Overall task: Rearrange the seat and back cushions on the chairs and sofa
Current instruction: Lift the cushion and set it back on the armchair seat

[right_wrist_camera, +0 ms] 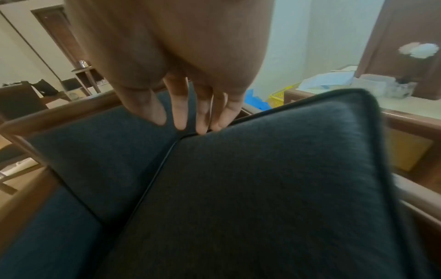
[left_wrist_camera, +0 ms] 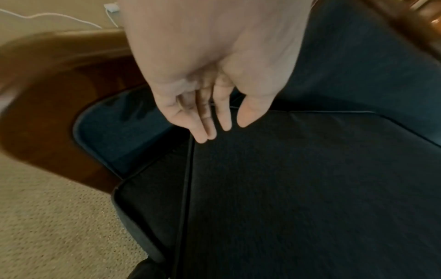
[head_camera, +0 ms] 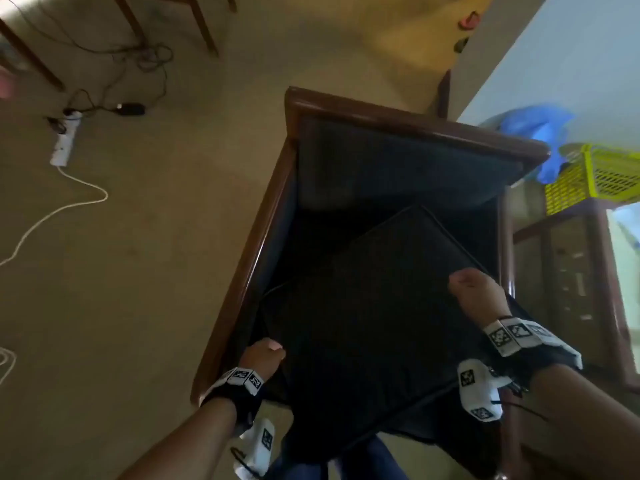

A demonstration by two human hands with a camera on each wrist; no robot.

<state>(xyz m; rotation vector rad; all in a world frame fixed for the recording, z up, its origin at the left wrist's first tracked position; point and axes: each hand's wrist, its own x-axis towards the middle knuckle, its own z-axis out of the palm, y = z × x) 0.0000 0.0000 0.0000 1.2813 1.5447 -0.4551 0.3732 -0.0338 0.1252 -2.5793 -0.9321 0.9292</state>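
Observation:
A dark seat cushion (head_camera: 363,323) with piped edges lies askew, one corner pointing at the back, over the seat of a wooden armchair (head_camera: 242,258). Its near end overhangs the chair's front. My left hand (head_camera: 265,353) grips the cushion's left edge, fingertips (left_wrist_camera: 207,132) curled onto the piping. My right hand (head_camera: 472,289) grips the right edge, fingers (right_wrist_camera: 203,120) at the piped rim of the cushion (right_wrist_camera: 262,188). The blue-grey back cushion (head_camera: 398,168) leans upright against the chair back. The seat under the held cushion is hidden.
A white power strip (head_camera: 64,140) and tangled cables lie on the beige carpet to the left. Right of the chair stands a wooden glass-fronted side table (head_camera: 571,271) with a yellow basket (head_camera: 595,174) and a blue plastic bag (head_camera: 533,126). Wooden table legs (head_camera: 204,26) stand at the far side.

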